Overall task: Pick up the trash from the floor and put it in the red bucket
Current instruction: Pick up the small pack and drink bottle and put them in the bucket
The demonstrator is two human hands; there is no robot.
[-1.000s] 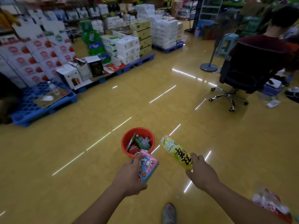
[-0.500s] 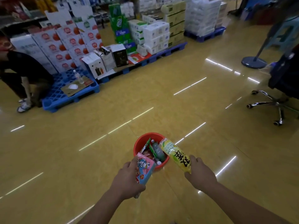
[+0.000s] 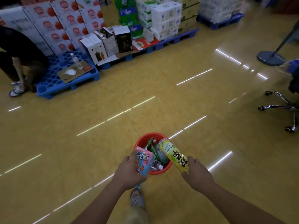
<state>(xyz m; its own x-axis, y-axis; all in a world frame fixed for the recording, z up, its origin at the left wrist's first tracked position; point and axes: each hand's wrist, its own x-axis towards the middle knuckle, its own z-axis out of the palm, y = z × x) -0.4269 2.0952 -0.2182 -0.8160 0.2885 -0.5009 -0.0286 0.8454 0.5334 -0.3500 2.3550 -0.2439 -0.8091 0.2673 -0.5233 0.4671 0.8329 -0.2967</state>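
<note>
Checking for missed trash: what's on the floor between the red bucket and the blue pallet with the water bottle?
Nothing: in the head view the floor from the red bucket to the blue pallet is bare, with only reflected light streaks.

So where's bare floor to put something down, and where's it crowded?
Bare floor spreads between the blue pallet, the chair base and the red bucket, and left of the bucket. Crowded: the bucket holds trash, the left hand and right hand hold a pink carton and yellow bottle at its rim; boxes line the back.
</note>
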